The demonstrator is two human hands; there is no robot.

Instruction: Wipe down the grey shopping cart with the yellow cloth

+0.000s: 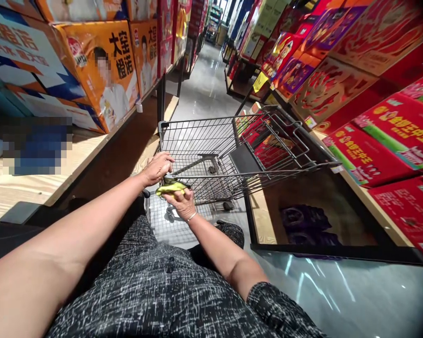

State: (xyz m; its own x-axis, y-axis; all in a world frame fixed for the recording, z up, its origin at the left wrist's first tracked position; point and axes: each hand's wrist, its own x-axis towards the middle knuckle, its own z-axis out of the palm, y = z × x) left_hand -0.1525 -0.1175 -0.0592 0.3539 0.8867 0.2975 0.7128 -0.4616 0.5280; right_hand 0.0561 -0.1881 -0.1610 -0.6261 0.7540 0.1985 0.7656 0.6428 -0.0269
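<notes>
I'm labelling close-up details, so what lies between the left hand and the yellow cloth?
A dark, rounded corner piece of the shopping cart lies between the left hand and the yellow cloth, as the head view shows.

shop aisle | shelves [127, 117] stacked w/ boxed goods [98, 75] both sides | wire shopping cart [200, 141] | yellow price tag [260, 82] on right

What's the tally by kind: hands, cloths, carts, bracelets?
Hands: 2 (left hand at the cart's edge, right hand holding the cloth)
Cloths: 1 (yellow-green cloth)
Carts: 1 (wire shopping cart)
Bracelets: 1 (thin bracelet, right wrist)
Total: 5
</notes>
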